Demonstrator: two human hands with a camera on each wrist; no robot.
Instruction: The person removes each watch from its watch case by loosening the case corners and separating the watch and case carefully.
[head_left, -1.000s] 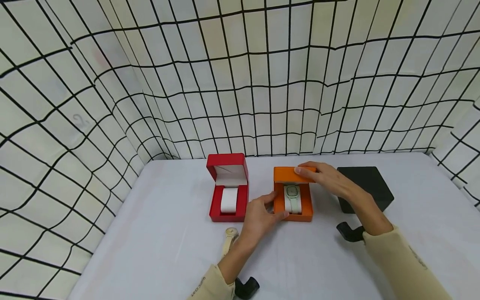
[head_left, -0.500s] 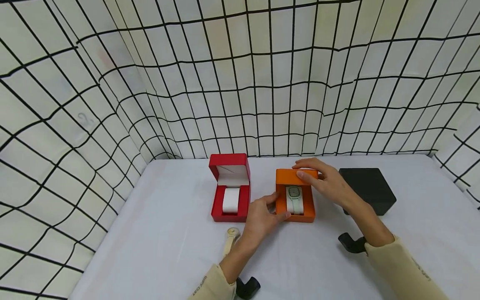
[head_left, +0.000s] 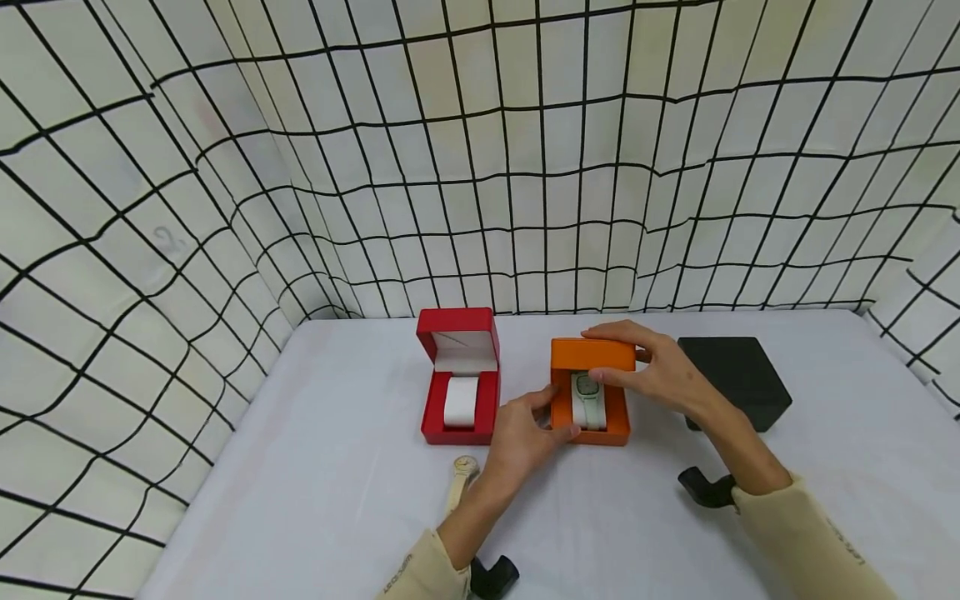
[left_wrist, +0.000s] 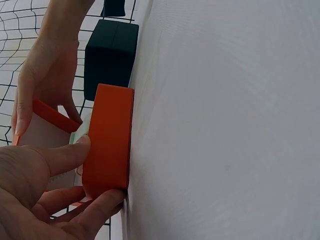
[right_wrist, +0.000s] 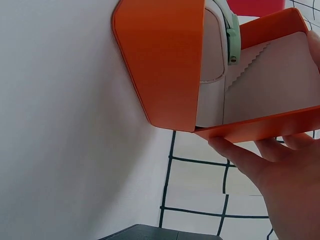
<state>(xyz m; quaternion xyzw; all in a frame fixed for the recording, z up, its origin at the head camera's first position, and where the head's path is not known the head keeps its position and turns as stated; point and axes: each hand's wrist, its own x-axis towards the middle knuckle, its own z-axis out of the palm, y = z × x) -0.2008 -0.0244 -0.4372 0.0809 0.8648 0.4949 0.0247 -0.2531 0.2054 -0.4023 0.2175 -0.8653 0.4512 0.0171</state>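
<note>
An orange watch box stands part-open in the head view, its lid tilted up. Inside, a pale green watch wraps a white cushion. My left hand grips the box base at its near left corner, thumb at the front edge and fingers along the side. The lid's right side is held by my right hand, its thumb by the front rim near the watch face and its other fingers on the outside. In the right wrist view those fingers touch the lid's outer side.
A red watch box with a bare white cushion stands open to the left. Beside my left forearm lies a cream-strapped watch. A black box sits at the right, behind my right wrist. Black netting lines the white walls.
My right thumb has slid down from the lid's front face to its lower rim, close to the watch. The left hand keeps its grip, and the lid stays at about the same tilt.
</note>
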